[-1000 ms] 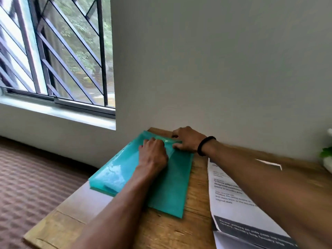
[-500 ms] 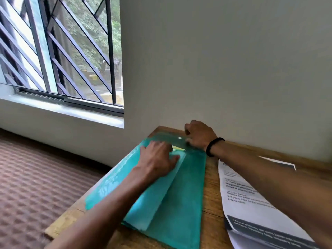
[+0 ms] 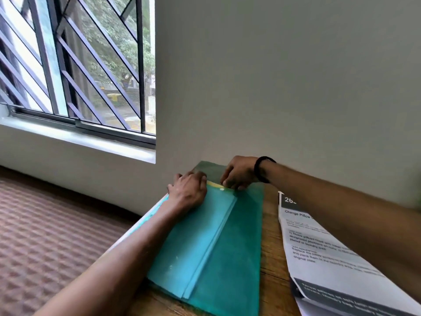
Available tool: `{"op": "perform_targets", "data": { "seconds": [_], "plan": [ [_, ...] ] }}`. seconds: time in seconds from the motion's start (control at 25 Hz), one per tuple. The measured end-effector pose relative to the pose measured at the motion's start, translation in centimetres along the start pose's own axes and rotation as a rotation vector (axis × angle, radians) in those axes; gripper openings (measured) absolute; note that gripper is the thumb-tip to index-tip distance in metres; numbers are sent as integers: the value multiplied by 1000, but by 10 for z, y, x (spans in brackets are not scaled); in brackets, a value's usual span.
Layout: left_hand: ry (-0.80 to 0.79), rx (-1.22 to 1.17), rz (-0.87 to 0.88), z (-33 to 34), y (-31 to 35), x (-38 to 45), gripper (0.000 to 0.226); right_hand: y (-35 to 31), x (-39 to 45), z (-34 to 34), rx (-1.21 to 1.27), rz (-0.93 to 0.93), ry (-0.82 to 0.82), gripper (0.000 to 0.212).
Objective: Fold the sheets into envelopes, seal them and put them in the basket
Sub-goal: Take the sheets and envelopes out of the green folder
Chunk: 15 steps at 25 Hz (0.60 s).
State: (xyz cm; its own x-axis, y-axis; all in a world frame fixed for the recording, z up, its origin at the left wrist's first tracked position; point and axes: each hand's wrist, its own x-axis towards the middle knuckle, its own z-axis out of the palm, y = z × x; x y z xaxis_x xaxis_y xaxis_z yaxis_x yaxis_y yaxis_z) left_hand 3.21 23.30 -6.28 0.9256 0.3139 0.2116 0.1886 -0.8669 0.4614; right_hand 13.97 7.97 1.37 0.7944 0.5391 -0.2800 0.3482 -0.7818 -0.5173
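A teal sheet (image 3: 239, 247) lies lengthwise on the wooden table (image 3: 272, 265), with a lighter teal flap (image 3: 193, 242) folded over its left part. At the flap's far end a short yellow strip (image 3: 214, 184) shows between my hands. My left hand (image 3: 189, 191) lies flat on the flap's far left corner, pressing it down. My right hand (image 3: 239, 173), with a black band at the wrist, pinches the flap's far edge beside the strip. No basket is in view.
A white printed page with dark bands (image 3: 323, 252) lies on the table to the right of the sheet, partly under my right forearm. A plain wall stands right behind the table. A barred window (image 3: 75, 65) is at the left, patterned floor (image 3: 45, 236) below it.
The teal flap has been folded over and flattened, and a yellow strip now shows at its far end. Both hands have moved to the far edge. The camera has tilted and come closer.
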Motion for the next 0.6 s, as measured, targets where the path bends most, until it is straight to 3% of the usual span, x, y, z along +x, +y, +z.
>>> {"op": "perform_targets", "data": {
  "seconds": [0.12,0.28,0.44,0.6],
  "plan": [
    [13,18,19,-10,-4,8,56,0,6,-5,165,35,-109,15],
    [107,-26,46,-6,-11,9,53,2,11,-10,184,52,-188,6],
    [325,-14,123,-3,-8,5,50,-1,12,-10,218,114,-237,16],
    [439,-32,218,-2,-8,4,44,-4,16,-12,151,111,-256,18]
  ]
}}
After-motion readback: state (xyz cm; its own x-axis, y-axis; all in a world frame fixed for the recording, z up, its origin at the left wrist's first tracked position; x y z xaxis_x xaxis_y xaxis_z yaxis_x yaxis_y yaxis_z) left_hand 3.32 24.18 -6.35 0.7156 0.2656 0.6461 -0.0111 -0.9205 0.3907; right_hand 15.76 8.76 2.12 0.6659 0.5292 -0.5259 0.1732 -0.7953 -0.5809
